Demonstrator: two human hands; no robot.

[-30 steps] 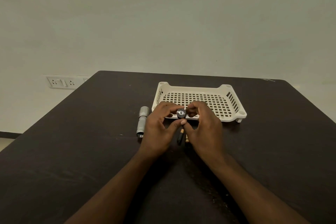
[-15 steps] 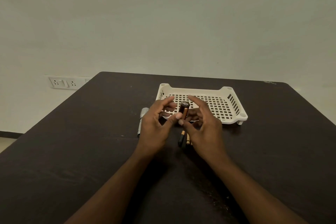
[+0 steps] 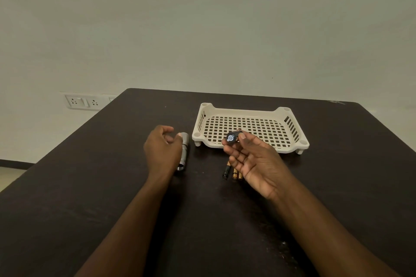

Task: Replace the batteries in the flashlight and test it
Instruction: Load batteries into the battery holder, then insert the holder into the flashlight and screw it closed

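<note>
Leftmost, a wall socket (image 3: pixel 82 101) sits beyond the dark tabletop (image 3: pixel 90 186). Next, the left hand (image 3: pixel 162 148) hovers with fingers loosely curled, holding nothing, and hides part of the silver flashlight body (image 3: pixel 184 153) lying beside it. Batteries (image 3: pixel 233 172) lie partly covered by the right hand (image 3: pixel 254 162), which pinches a small dark battery holder (image 3: pixel 231 137); its detail is hard to make out. Behind stands a white basket (image 3: pixel 290 129).

Dim, flat indoor light w/ greenish cast. Soft, faint shadows under tray (image 3: pixel 248 111) on dark table (image 3: pixel 90 186) (no glare). Wide-angle bowing at edges; slightly soft overall, grainy.
</note>
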